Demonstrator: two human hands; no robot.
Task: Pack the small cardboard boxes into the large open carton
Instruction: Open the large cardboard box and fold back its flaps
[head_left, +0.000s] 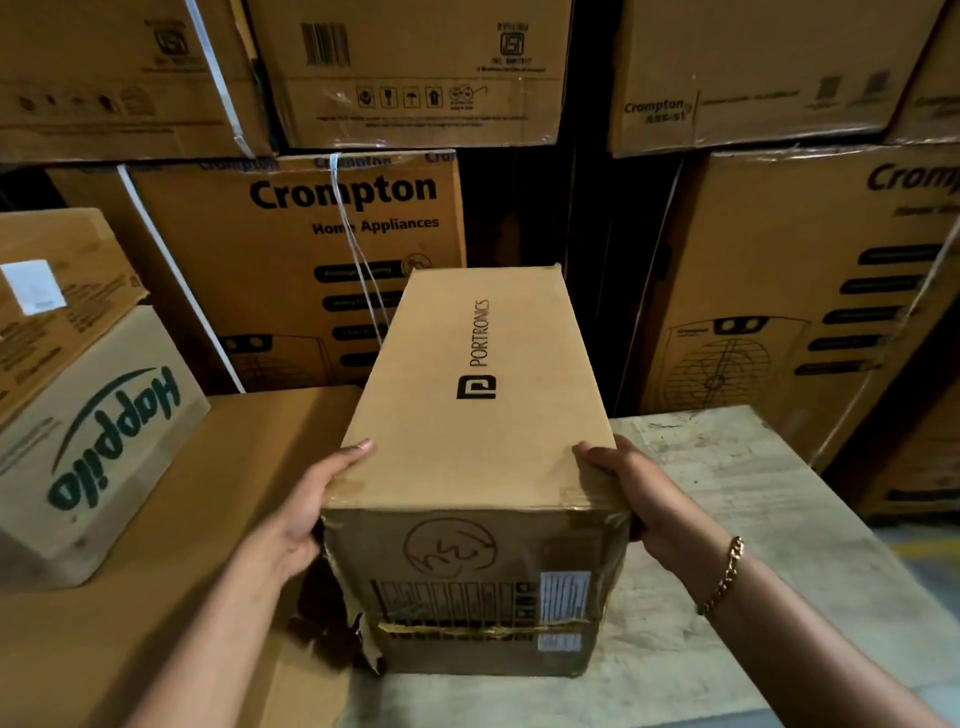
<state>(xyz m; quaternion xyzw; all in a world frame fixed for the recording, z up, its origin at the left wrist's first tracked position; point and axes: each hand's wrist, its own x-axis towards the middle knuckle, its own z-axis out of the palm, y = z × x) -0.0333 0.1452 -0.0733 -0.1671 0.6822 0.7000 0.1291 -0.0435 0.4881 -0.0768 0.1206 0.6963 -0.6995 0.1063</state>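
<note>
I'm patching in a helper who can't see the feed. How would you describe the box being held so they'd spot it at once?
Start at the wall of big Crompton cartons at the back; in front of them, at the centre, a long brown box lies lengthwise away from the viewer. The left hand and right hand clasp its near corners. Only it says PORTRONICS on top, and its near end is torn and taped.

Warehouse: stacked appliance cartons (291, 270) all around.

The room is dim and the light looks warm and yellow. A dark gap (587, 218) between the stacked boxes is almost black. The edges bend outward, and the small print on the far boxes is blurry.
</note>
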